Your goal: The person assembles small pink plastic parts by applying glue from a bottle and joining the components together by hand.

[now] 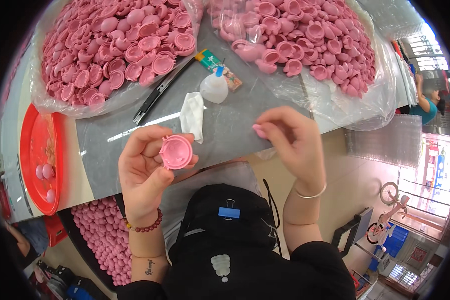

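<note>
My left hand (144, 172) holds a pink hollow plastic half-shell (177, 152) between thumb and fingers, its open round side facing up toward me. My right hand (296, 145), to the right over the table's front edge, pinches a small pink plastic piece (259, 131) between thumb and fingertips; its exact shape is partly hidden. The two hands are well apart. Between and beyond them lie a folded white cloth (192, 117) and a squat translucent bottle with a blue tip (214, 87).
Plastic bags of pink shells lie at the far left (115, 52) and far right (310, 40). A black utility knife (162, 92) and a green packet (219, 69) rest between them. A red tray (41, 165) holds pink balls; a bin of balls (102, 240) stands below.
</note>
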A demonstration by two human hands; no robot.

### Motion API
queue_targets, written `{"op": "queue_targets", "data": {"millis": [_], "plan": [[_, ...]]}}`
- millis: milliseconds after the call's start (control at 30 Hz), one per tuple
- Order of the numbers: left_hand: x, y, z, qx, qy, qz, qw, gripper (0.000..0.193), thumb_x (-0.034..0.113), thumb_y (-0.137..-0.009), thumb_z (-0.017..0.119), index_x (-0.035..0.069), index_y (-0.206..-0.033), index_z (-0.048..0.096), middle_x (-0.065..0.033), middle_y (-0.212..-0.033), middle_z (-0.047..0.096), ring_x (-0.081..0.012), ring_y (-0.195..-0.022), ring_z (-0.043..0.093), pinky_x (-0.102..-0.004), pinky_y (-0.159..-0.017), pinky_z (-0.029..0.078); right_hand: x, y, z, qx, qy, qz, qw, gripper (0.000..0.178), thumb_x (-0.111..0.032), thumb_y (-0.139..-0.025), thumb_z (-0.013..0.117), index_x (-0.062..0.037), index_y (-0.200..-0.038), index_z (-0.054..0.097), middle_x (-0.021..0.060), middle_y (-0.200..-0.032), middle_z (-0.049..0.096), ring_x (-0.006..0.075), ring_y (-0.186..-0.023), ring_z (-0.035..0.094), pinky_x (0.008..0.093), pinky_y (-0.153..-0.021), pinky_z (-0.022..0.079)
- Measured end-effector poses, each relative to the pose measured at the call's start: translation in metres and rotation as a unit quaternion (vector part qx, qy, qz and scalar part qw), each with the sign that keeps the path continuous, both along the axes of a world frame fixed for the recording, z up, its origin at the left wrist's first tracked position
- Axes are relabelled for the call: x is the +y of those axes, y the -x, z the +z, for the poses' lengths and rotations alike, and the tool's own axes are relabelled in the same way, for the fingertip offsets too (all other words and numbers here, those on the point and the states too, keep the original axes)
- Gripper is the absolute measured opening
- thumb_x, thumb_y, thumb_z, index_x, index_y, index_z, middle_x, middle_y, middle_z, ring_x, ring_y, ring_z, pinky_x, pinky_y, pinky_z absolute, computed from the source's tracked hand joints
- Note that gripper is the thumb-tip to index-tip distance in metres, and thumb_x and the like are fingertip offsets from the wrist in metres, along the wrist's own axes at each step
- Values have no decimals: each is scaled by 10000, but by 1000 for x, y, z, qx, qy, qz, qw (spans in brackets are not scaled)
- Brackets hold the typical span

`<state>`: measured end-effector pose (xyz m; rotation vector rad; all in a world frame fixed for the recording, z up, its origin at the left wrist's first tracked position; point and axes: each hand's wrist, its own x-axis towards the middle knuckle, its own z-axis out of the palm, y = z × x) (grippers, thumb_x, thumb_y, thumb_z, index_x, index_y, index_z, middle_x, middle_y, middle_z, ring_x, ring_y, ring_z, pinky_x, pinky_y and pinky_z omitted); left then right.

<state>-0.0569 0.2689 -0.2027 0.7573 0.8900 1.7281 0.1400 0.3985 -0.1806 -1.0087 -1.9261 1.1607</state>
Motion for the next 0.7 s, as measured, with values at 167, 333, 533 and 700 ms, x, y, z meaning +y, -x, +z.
{"op": "queue_targets", "data": {"millis": [167, 333, 533, 700], "plan": [[1, -1, 3, -6, -1, -4, 1000, 493, 137, -743, 655, -48, -1107, 380, -223, -1026, 551, -227, -847, 604, -309, -759, 496, 11, 13, -3, -124, -234, 35, 963, 81, 31, -772, 522, 13, -821, 585, 50, -747, 570, 92, -639, 522, 194, -518, 382], [0, 0, 2, 10, 19, 6, 1000, 522, 159, -730, 672, -41, -1114, 380, -219, -1022, 554, -216, -809, 613, -298, -741, 498, 2, 7, 13, -113, -188, 39, 975, 184, 5, -677, 624, -8, -858, 597, 54, -860, 551, 106, -604, 470, 196, -498, 364], [2, 0, 7, 13, 0, -4, 1000, 419, -101, -689, 612, -72, -1074, 448, -189, -1029, 559, -193, -929, 571, -281, -800, 471, -7, 10, 18, -87, -127, 85, 984, 268, -54, -649, 690, -7, -902, 613, 71, -888, 550, 105, -621, 462, 195, -504, 361], [1, -4, 9, -8, 31, -4, 999, 378, -112, -682, 621, -79, -1036, 493, -174, -994, 572, -183, -876, 586, -280, -763, 488, -28, 42, 7, 87, -107, 150, 979, 358, -158, -627, 740, -1, -925, 620, 74, -892, 548, 99, -631, 456, 192, -522, 360]]}}
